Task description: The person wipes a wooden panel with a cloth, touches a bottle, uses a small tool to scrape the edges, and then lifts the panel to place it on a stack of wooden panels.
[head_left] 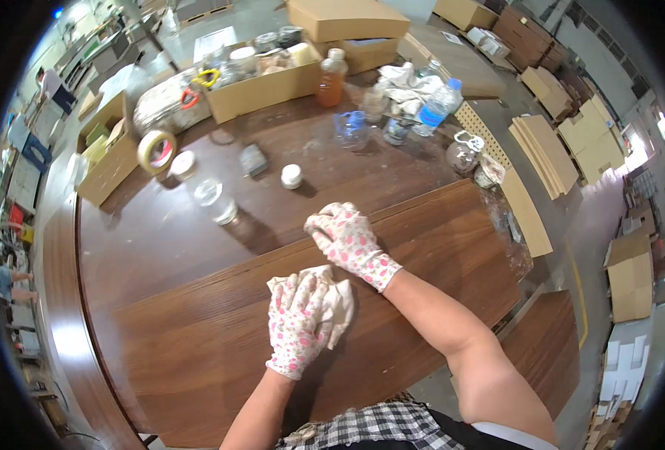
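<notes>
Off-white cloth (339, 307) lies beneath my flattened left hand (295, 326), spilling out rightward over the brown board (205, 352). Beyond the cloth, I see my right hand (351, 240) curled at the board's far edge; I cannot tell whether it grips anything.

The board (197, 360) lies across the near part of the table (145, 240); on it, the left hand (295, 319) rests over the cloth (338, 304); the right hand (347, 238) is farther out and to the right, by the board's far edge; beyond that edge, left to right, are the near bottle (207, 193), the block (254, 160) and the jar (291, 176); farther left, the tape roll (157, 151) sits beside the open carton (111, 176); behind, the long carton (265, 97) holds containers (242, 55); right of it is the far bottle (332, 77), then the jug (350, 133) before it, and the right-hand bottle (439, 109) farther right.
</notes>
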`<state>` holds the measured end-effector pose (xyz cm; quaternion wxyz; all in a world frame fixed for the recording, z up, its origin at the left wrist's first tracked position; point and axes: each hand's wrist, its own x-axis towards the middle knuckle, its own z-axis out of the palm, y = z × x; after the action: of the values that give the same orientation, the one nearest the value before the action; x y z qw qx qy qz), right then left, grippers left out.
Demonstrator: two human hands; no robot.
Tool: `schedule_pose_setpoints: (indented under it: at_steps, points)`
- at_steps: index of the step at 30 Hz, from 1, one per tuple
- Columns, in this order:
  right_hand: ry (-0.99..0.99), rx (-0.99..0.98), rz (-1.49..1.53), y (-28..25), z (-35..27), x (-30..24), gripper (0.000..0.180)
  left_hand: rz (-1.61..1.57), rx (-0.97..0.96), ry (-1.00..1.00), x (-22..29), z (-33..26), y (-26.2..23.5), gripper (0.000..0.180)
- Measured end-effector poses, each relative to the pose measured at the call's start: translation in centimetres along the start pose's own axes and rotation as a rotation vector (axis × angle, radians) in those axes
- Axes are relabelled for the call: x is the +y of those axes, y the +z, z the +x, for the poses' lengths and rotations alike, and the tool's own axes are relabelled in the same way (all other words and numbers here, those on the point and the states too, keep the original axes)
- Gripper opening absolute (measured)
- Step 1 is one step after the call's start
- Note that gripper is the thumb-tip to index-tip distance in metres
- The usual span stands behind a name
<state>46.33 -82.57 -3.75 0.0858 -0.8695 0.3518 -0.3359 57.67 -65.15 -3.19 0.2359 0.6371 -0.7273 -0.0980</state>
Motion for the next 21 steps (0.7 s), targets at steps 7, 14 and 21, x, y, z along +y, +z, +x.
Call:
schedule_pose_setpoints:
  at_steps: [7, 14, 21]
  points:
    - [0.163, -0.17, -0.48, -14.2, -2.3, 17.4, 0.007, 0.145, 0.055, -0.085, 3.8, 2.0, 0.4, 0.054]
    - [-0.014, -0.096, -0.153, -13.0, -2.4, 14.3, 0.005, 0.177, 0.082, -0.113, 3.7, 2.3, 0.7, 0.047]
    - [0.161, -0.087, -0.304, -19.3, -3.1, 22.7, 0.009, 0.228, 0.11, -0.074, 3.9, 2.4, 0.6, 0.048]
